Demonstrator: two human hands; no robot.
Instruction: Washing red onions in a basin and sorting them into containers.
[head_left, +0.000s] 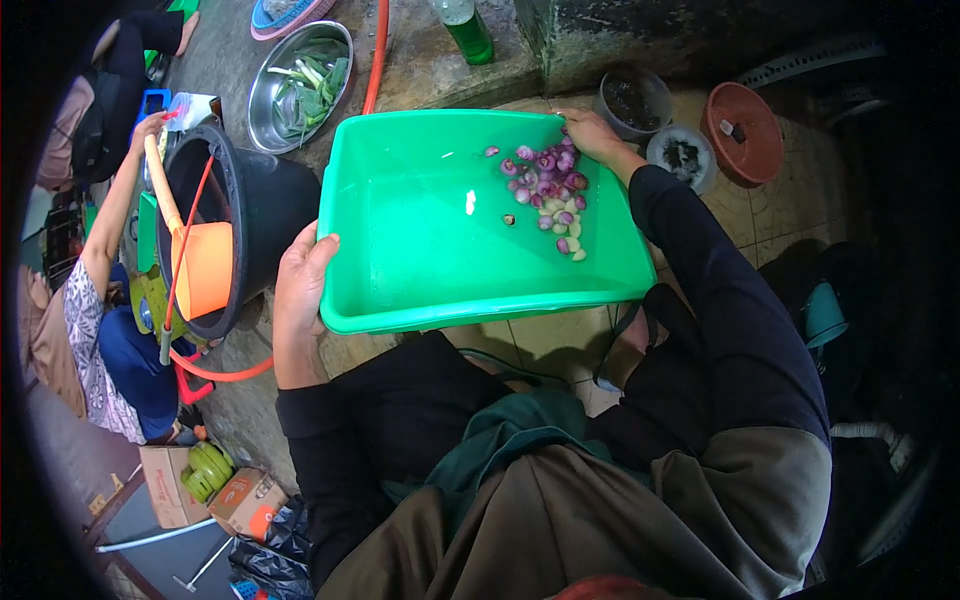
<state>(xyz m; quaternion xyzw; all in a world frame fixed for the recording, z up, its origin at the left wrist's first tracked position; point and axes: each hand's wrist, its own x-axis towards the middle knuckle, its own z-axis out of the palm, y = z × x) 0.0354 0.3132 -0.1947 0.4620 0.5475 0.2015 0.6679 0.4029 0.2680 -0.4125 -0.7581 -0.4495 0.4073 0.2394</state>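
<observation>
Both my hands grip a green rectangular plastic basin (420, 247) in front of my body. My left hand (304, 277) clasps its left wall, thumb over the rim. At the far right corner my right hand (596, 135) holds the rim, its fingertips partly hidden. Peeled shallots (547, 169) are gathered toward the right side of the basin, and several pale garlic cloves (574, 229) lie just below them. One small dark-ended piece (509, 220) rests apart, nearer the middle. Water seems to lie in the basin, where a light is reflected.
Left of the basin stands a black bucket (277, 202) with an orange dipper (206, 262) in it. Beyond are a steel bowl (259, 112) of green leeks and a green bottle (469, 37). Tubs (637, 97) and a terracotta-coloured basin (742, 150) sit right. A person (112, 322) reaches at left.
</observation>
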